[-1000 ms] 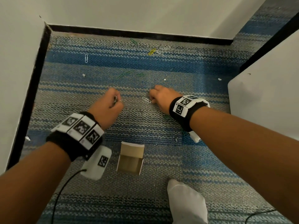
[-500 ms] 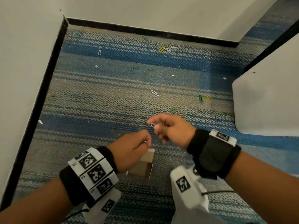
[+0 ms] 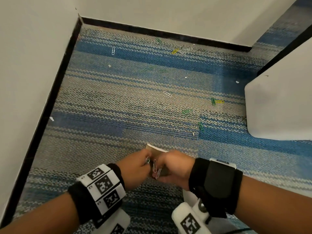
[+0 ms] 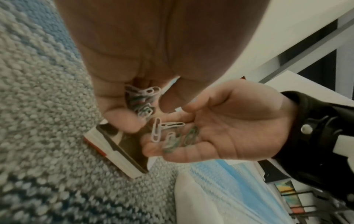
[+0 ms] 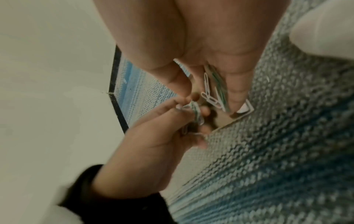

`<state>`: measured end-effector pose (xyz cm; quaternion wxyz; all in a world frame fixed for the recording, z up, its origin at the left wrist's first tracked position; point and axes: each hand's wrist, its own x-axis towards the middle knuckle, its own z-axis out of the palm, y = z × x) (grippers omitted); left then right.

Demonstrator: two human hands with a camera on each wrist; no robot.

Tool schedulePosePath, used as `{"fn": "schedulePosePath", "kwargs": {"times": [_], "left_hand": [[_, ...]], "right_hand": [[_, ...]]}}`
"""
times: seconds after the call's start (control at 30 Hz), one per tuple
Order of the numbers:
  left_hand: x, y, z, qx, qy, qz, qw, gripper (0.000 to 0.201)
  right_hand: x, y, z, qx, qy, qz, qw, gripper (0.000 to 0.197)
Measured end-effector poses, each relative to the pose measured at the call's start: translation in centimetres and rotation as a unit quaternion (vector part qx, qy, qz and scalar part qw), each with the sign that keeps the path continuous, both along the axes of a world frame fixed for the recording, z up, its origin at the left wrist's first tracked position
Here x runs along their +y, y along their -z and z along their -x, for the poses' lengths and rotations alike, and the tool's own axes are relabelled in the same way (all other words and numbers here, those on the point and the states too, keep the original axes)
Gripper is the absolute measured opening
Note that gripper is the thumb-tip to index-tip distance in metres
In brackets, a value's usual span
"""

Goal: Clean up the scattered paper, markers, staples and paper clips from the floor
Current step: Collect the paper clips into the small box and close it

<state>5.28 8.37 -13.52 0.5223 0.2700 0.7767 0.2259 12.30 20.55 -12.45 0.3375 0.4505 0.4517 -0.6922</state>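
Left hand (image 3: 135,168) fingers curled round a clump of paper clips (image 4: 142,103), right hand (image 3: 173,168) cupped, loosely cradling more clips (image 4: 172,136), both above small cardboard box (image 3: 156,150) on striped carpet (image 3: 101,102)

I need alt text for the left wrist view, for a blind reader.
A left hand grips a bunch of white and green wire paper clips above the cupped right hand, which holds more clips, over a small open cardboard box on grey-blue woven carpet.
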Motion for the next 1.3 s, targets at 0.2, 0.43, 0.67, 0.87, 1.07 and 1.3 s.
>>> {"fn": "schedulePosePath", "kwargs": {"times": [0.2, 0.43, 0.67, 0.87, 1.07, 1.3], "left_hand": [[-0.5, 0.4, -0.9, -0.081, -0.062, -0.01, 0.995, 0.053], [-0.8, 0.2, -0.8, -0.137, -0.153, -0.074, 0.976, 0.054], [-1.4, -0.3, 1.5, 0.124, -0.078, -0.054, 0.988, 0.026], [-1.0, 1.3, 1.5, 0.102, 0.015, 0.002, 0.995, 0.073], [0.9, 2.7, 4.4, 0.159, -0.067, -0.001, 0.985, 0.047], [3.5, 3.4, 8.6, 0.193, -0.191, -0.015, 0.962, 0.054]], "right_hand": [[-0.2, -1.1, 0.3, -0.036, 0.105, 0.101, 0.989, 0.016], [-0.2, -1.6, 0.1, -0.02, 0.114, 0.078, 0.99, 0.021], [1.0, -1.2, -1.4, 0.08, -0.08, -0.159, 0.981, 0.018], [0.2, 1.5, -1.3, 0.05, -0.174, -0.23, 0.956, 0.053], [2.3, 2.5, 2.7, 0.119, -0.222, -0.345, 0.904, 0.044], [6.4, 1.5, 7.3, 0.189, -0.164, -0.384, 0.889, 0.036]]}}
